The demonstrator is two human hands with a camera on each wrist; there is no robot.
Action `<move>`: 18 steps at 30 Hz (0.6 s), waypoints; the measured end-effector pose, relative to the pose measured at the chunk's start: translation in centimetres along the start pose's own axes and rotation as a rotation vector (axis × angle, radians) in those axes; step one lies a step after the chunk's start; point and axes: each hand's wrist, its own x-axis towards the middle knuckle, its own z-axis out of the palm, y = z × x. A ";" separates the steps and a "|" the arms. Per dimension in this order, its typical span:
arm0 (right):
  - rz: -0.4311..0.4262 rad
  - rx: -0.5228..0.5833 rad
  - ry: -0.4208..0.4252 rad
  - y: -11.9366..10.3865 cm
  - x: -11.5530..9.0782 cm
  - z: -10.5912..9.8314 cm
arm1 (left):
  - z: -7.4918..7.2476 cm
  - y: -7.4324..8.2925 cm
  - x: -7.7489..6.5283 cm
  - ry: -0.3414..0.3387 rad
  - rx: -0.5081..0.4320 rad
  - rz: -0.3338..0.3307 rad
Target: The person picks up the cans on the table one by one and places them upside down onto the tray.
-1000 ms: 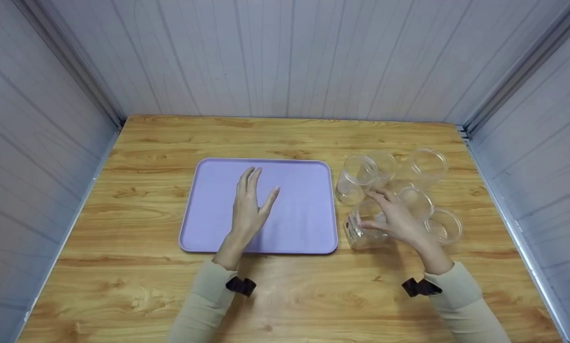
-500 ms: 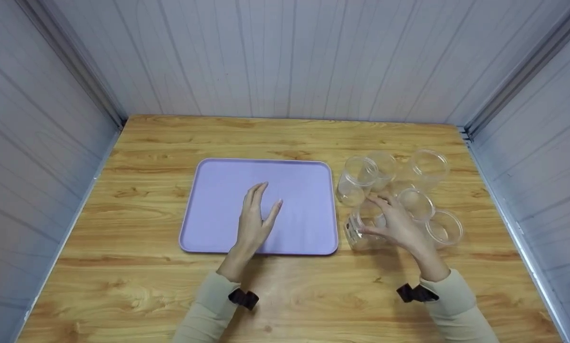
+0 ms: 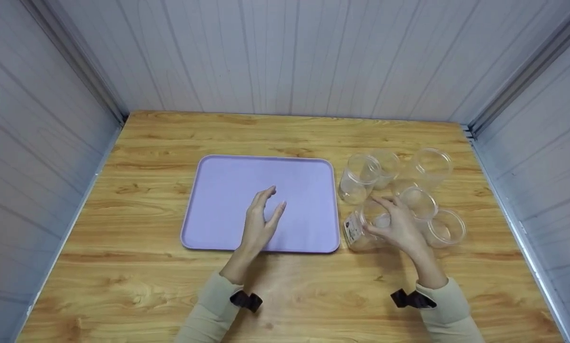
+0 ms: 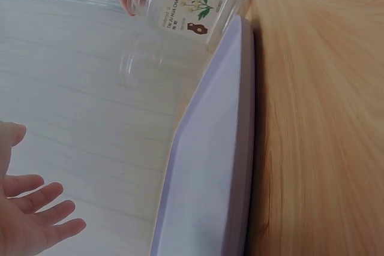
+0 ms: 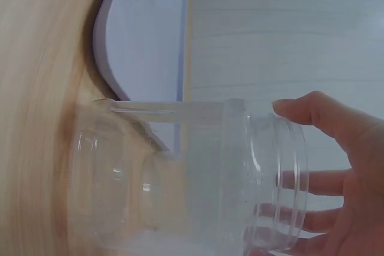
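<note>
The right hand (image 3: 403,229) grips the clear labelled jar (image 3: 361,237) by its neck on the bench (image 3: 313,295), beside the near right corner of the purple tray (image 3: 223,200); the left hand (image 3: 260,224) is spread above the tray. Grasping seems in hand; lifting would call for clearing neighbouring jars (image 3: 354,186).

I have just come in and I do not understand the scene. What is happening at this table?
A person is handling clear plastic jars. The right hand has its thumb and fingers around the neck of a labelled jar, which is upright beside the near right corner of a purple tray. The left hand hovers over the tray, holding nothing. More clear jars stand on the wooden table, to the right of the tray.
</note>
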 end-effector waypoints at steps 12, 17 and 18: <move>0.065 0.155 0.122 -0.8 -0.7 0.2 | 0.4 0.5 -0.5 -0.034 -0.100 -0.042; 0.093 0.282 0.177 -1.1 -0.9 0.7 | 1.1 0.8 -0.5 -0.054 -0.137 -0.035; 0.104 0.308 0.179 -1.1 -0.9 0.9 | 1.2 0.8 -0.6 -0.058 -0.146 -0.032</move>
